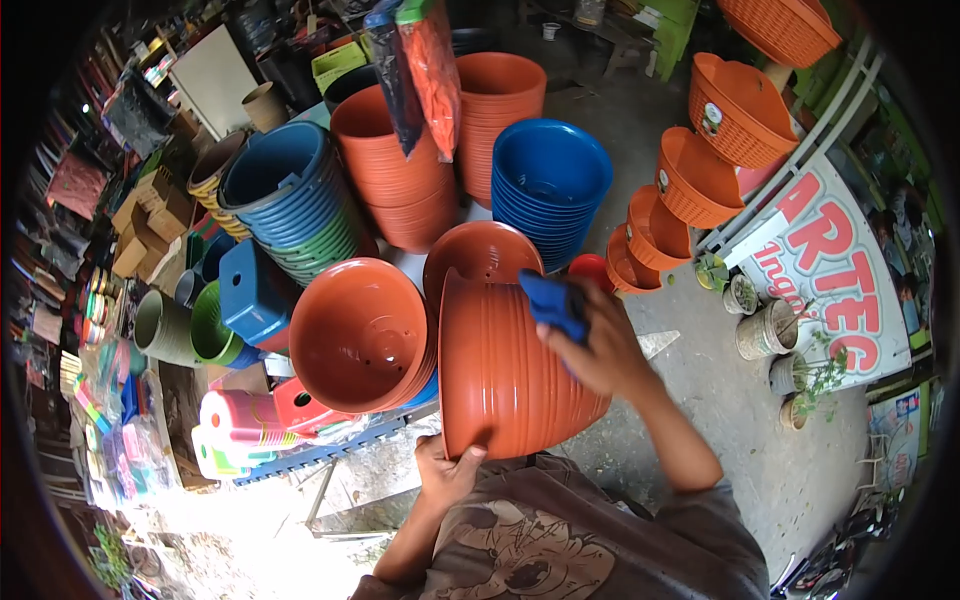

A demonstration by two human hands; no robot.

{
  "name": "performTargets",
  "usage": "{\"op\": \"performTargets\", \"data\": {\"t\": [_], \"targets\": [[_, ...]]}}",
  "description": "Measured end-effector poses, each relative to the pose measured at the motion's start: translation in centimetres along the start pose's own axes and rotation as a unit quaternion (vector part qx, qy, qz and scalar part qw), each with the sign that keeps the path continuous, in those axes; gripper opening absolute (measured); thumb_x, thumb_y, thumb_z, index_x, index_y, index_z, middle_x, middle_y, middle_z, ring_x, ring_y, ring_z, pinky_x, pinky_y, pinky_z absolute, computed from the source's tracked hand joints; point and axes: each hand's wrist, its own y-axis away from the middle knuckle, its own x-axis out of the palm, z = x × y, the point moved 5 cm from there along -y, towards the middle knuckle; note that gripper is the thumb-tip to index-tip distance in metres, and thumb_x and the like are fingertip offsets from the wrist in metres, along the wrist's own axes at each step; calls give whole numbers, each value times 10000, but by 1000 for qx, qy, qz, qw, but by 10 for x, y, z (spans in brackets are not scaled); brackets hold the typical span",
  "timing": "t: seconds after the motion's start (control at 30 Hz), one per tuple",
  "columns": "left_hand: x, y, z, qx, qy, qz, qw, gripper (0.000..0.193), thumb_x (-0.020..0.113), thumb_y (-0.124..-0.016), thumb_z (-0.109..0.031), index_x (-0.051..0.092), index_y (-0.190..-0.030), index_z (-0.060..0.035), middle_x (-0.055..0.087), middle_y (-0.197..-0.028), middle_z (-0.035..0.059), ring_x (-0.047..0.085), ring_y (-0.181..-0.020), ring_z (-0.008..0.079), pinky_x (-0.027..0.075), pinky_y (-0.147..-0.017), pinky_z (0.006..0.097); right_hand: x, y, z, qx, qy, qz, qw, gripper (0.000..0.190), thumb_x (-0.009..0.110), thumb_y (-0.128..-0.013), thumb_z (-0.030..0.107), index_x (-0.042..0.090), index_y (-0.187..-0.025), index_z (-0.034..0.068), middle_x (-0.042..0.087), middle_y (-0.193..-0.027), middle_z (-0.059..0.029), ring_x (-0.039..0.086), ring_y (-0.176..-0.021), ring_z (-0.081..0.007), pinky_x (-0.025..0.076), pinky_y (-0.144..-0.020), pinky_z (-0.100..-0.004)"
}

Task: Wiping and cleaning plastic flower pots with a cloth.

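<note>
A ribbed terracotta-coloured plastic flower pot (502, 367) is tipped on its side in front of my chest. My left hand (450, 469) grips its rim at the lower left, with the thumb on the outer wall. In my right hand (607, 337) is a blue cloth (553, 304), somewhat blurred, held against or just above the pot's upper right side. Whether the cloth touches the wall I cannot tell. Just beyond, another terracotta-coloured pot (484, 255) is partly hidden by the held one. A stack of similar pots (360, 337), with drainage holes in the bottom, stands to the left.
Tall stacks of terracotta-coloured pots (397, 172), blue basins (551, 165) and blue-green buckets (277, 172) stand beyond. Wrapped plastic packs (431, 75) hang over them. Orange wall baskets (697, 176) hang at the right, above potted plants (769, 330). Pink plastic ware (240, 420) lies at left.
</note>
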Motion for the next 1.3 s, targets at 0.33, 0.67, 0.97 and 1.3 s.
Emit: {"op": "performTargets", "data": {"t": [0.33, 0.67, 0.97, 1.3], "targets": [[-31, -11, -11, -116, 354, -149, 916, 495, 807, -875, -262, 624, -1232, 27, 717, -1096, 115, 698, -925, 185, 577, -783, 333, 42, -31, -39, 329, -693, 261, 585, 688, 681, -881, 494, 538, -1424, 97, 621, -1336, -131, 638, -1141, -295, 483, -1005, -383], [0, -47, -12, -204, 595, -132, 766, 569, 530, -1053, -383, 391, -1470, -21, 548, -1428, 180, 599, -1263, 307, 519, -1057, 480, 149, 62, -39, 212, -689, -152, 677, 672, 394, -1064, 464, 321, -1539, -6, 382, -1587, -137, 366, -1446, -279, 314, -1181, -433], [23, -50, -2, -215, 512, -107, 825, 587, 503, -1063, -380, 361, -1483, 3, 560, -1391, 227, 618, -1230, 313, 534, -1044, 416, 67, 70, 74, -180, 36, -100, 978, 547, 523, -961, 560, 560, -1460, 339, 81, -1684, -222, 45, -1459, -645, 0, -1063, -841], [43, -37, -22, -56, 193, -6, 980, 343, 788, -883, -57, 655, -1191, 13, 706, -1148, 90, 681, -1039, 190, 529, -932, 328, -4, -17, -37, 149, -479, -74, 862, 567, 592, -998, 411, 556, -1392, 4, 579, -1416, -123, 571, -1272, -270, 421, -1102, -388]]}}
